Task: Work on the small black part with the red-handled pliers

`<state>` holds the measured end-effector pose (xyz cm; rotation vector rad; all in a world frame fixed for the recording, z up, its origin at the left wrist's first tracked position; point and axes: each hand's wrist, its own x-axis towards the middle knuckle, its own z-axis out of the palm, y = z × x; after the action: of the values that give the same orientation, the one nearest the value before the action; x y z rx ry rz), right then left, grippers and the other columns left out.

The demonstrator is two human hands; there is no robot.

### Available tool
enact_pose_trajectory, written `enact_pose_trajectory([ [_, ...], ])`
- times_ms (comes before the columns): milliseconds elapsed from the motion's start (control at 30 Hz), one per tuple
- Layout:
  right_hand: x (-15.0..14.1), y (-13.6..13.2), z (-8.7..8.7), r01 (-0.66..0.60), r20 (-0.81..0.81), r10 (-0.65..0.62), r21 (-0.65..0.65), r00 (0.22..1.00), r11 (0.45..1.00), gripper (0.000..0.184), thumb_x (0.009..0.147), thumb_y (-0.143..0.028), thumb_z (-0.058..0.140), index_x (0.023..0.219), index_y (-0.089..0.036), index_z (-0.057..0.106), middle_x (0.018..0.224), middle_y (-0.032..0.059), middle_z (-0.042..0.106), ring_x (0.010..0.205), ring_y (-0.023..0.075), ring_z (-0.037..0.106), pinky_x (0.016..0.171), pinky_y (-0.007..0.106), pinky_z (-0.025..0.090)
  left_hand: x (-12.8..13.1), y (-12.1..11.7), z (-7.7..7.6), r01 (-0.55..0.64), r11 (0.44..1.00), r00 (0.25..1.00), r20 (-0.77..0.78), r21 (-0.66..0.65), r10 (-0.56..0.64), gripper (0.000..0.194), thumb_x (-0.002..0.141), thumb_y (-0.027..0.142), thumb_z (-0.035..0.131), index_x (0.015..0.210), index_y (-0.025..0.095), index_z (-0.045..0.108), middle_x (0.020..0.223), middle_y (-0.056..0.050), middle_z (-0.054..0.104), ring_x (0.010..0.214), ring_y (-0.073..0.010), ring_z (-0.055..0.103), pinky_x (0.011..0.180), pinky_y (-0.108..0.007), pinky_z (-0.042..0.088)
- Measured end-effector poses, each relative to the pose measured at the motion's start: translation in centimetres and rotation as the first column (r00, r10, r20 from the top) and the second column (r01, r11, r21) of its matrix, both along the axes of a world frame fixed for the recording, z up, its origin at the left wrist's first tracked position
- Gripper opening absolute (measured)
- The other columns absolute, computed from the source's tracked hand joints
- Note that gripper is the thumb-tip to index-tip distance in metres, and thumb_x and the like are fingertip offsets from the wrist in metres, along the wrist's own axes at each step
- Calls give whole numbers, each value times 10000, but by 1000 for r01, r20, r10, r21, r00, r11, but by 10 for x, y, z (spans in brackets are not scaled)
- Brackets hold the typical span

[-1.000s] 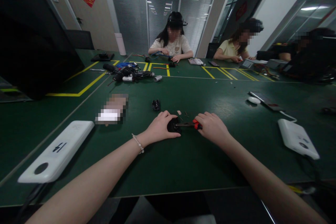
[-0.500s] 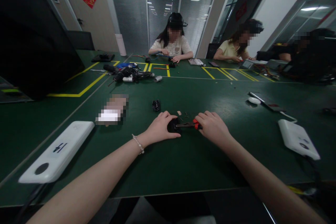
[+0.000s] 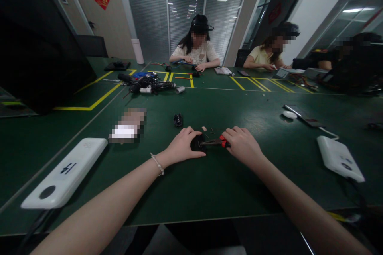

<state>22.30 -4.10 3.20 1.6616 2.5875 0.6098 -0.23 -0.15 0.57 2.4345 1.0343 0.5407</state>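
My left hand (image 3: 186,143) curls round a small black part (image 3: 197,143), thumb on the near side and fingers on the far side. The part's exact kind is too dark to make out. Red-handled needle-nose pliers (image 3: 213,142) are gripped in my right hand (image 3: 241,141), their jaws pointing left and reaching onto the black part. Just beyond the jaws lie a few thin screws (image 3: 212,130) and a small pinkish scrap (image 3: 204,128). Another small black component (image 3: 178,120) sits farther off on the green table (image 3: 215,183), past my left fingers.
A white power bank (image 3: 67,171) and a blurred-out phone (image 3: 128,124) lie at left; a second white power bank (image 3: 340,158) with a cabled phone (image 3: 303,115) at right. Tools and cables (image 3: 146,83) are heaped behind. A dark monitor (image 3: 38,48) stands left. Co-workers sit across the table.
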Motion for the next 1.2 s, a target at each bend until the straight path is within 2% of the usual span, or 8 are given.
enact_pose_trajectory([
  [400, -1, 2, -3, 38, -26, -39, -45, 999, 998, 233, 664, -194, 591, 896, -172, 591, 893, 54, 603, 812, 211, 492, 689, 327, 356, 1, 0, -1, -2, 1000, 1000, 3, 21, 2, 634, 644, 553, 616, 1172, 244, 448, 1011, -47, 449, 917, -236, 460, 766, -373, 428],
  [1033, -1, 0, -1, 19, -19, -20, -5, 1000, 1000, 252, 668, -201, 578, 918, -171, 580, 922, 73, 590, 840, 220, 488, 709, 343, 356, 1, -1, 2, -11, 1000, 1000, -2, -15, 11, 644, 638, 555, 617, 1179, 249, 447, 1023, -49, 455, 929, -247, 461, 757, -377, 430],
  [1200, 0, 0, -2, 13, -40, -13, -8, 999, 1000, 282, 665, -210, 577, 943, -160, 580, 926, 74, 583, 846, 223, 480, 727, 341, 354, 1, 0, 0, -5, 1000, 1000, 8, 20, 5, 640, 638, 546, 625, 1170, 232, 454, 1023, -50, 455, 929, -242, 460, 788, -380, 418],
])
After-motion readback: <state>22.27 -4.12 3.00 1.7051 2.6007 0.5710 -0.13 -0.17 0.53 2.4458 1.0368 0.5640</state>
